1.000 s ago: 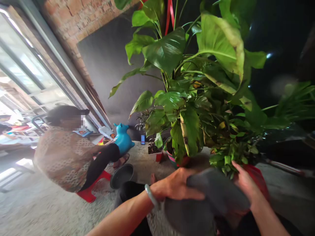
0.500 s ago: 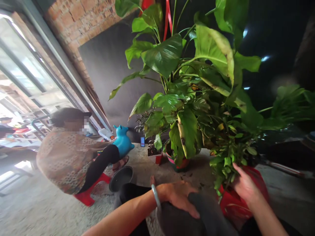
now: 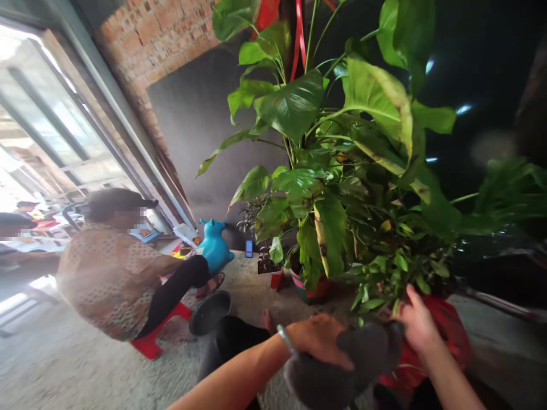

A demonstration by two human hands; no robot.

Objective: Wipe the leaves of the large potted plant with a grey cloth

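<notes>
My left hand [image 3: 319, 340] lies on top of a dark grey cloth-like bundle [image 3: 342, 367] in front of me, fingers curved over it and gripping it; a pale bangle circles the wrist. My right hand [image 3: 416, 324] is at the right side of the bundle, against a red pot [image 3: 444, 330] that carries a small leafy plant [image 3: 393, 273]. Its fingers are bent round the bundle's edge, one finger sticking up.
A big-leaved plant [image 3: 325, 171] in a striped pot [image 3: 310, 287] stands just behind. A seated person [image 3: 115, 273] on a red stool [image 3: 151, 341] is at the left, with a dark bowl [image 3: 209, 312], a blue toy animal [image 3: 213, 245] and a small white pot [image 3: 269, 267] nearby.
My right hand moved from the red pot's foliage back onto the grey bundle's right edge. My left hand stayed on top of the bundle. The view shifted slightly.
</notes>
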